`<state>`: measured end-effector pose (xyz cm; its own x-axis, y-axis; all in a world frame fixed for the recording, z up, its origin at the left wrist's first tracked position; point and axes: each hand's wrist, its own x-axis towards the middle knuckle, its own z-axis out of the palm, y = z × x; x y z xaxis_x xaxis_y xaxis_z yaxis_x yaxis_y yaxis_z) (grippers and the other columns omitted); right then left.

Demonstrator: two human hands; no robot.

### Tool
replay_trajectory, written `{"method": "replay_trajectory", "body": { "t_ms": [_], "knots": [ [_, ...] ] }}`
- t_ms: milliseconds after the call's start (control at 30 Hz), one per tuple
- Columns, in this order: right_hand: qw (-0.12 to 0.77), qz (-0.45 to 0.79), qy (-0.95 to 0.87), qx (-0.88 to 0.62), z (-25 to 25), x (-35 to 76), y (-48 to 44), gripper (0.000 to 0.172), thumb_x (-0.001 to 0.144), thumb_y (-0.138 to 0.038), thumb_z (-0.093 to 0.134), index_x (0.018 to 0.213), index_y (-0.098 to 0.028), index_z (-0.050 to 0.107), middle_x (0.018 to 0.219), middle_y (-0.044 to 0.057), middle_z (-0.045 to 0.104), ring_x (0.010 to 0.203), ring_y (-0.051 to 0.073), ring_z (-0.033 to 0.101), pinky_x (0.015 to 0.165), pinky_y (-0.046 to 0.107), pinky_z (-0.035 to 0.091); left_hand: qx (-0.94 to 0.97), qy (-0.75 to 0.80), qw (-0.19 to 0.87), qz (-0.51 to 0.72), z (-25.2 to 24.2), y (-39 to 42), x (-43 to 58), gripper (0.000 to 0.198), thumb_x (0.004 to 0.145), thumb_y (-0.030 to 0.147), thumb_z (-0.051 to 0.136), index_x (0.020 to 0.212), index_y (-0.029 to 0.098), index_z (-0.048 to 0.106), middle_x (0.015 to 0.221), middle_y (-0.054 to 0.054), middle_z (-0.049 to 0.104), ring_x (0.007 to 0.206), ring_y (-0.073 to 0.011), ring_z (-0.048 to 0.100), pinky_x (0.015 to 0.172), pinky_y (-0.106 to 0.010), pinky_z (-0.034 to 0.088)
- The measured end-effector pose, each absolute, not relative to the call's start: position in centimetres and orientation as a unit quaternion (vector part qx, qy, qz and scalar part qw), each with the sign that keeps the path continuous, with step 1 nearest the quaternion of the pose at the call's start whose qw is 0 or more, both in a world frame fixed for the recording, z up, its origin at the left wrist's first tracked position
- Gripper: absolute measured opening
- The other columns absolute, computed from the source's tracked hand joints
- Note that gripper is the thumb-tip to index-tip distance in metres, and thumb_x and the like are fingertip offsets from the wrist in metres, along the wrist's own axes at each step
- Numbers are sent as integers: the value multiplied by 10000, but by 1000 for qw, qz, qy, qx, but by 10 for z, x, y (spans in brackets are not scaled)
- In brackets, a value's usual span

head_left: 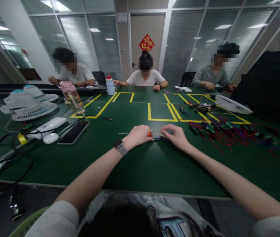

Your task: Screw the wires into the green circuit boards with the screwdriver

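My left hand [140, 133] is closed over a thin tool with an orange end [149, 134]. A slim straight rod [122, 133], apparently part of it, sticks out to the left; the middle is covered by my fingers. Just under my left fingertips lies a small green circuit board [156, 139] with dark wires leading right. My right hand [177, 136] faces it with thumb and index finger pinched together. Whatever is between those fingertips is too small to make out. Both hands rest low over the green table [140, 164].
To the right spreads a tangled pile of wired circuit boards [214, 130]. A phone [73, 132], a white mouse [50, 138], cables, fans [33, 110] and a pink bottle [72, 97] occupy the left. Yellow tape [163, 119] marks the table. Three people sit opposite.
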<state>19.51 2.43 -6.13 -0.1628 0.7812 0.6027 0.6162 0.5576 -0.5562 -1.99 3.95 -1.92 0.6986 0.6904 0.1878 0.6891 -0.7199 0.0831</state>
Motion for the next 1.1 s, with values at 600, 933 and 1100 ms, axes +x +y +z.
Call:
{"method": "replay_trajectory", "body": {
  "t_ms": [600, 933, 1100],
  "knots": [
    [345, -57, -841, -413, -69, 177, 21, 153, 857, -159, 608, 922, -184, 744, 938, 96, 613, 910, 240, 547, 784, 385, 450, 904, 410, -10, 122, -31, 48, -20, 209, 896, 331, 519, 909, 217, 694, 958, -42, 652, 841, -184, 630, 674, -249, 463],
    [303, -45, -859, -410, -69, 176, 26, 232, 904, -201, 554, 1062, -222, 723, 1009, 102, 628, 951, 245, 542, 815, 402, 455, 900, 418, 17, 124, -31, 52, -21, 201, 878, 289, 525, 968, 238, 698, 992, -36, 696, 891, -194, 652, 743, -261, 503],
    [309, -3, -857, -413, -64, 176, 22, 290, 914, -215, 516, 1165, -184, 658, 1077, 107, 634, 1001, 246, 568, 875, 413, 461, 896, 424, 21, 128, -31, 53, -22, 183, 873, 282, 536, 954, 251, 697, 977, -23, 710, 882, -192, 659, 763, -269, 507]
  ]
}}
